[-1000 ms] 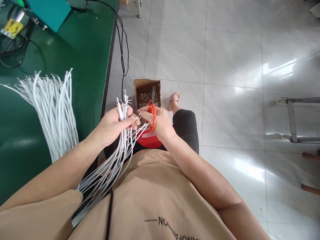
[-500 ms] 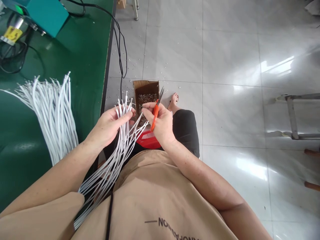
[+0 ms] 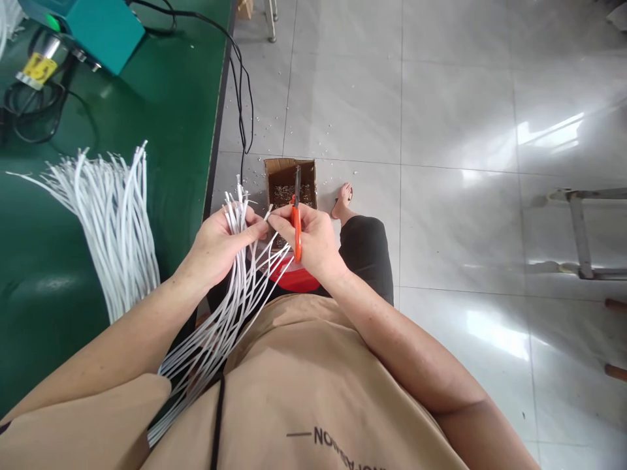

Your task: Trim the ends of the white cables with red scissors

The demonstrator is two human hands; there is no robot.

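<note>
My left hand [image 3: 220,245] is closed round a bundle of white cables [image 3: 230,307] that trails down across my lap. Their cut ends stick up above my fingers. My right hand [image 3: 313,245] grips orange-handled scissors [image 3: 296,225], blades pointing away from me, and its thumb and forefinger pinch the tip of one white cable beside the bundle. Both hands are over my knees, above a small cardboard box [image 3: 290,183] of cable scraps on the floor.
A green workbench [image 3: 161,130] runs along the left, with a fanned pile of white cables [image 3: 115,222], a teal machine [image 3: 102,26] and black cords hanging off its edge [image 3: 242,98]. A red stool seat [image 3: 294,281] shows beneath my hands. Metal frame legs [image 3: 578,235] stand at right.
The scissors swung from tilted right back to pointing straight away. My left fingers closed tighter on the bundle, and my right fingers now pinch one cable tip.
</note>
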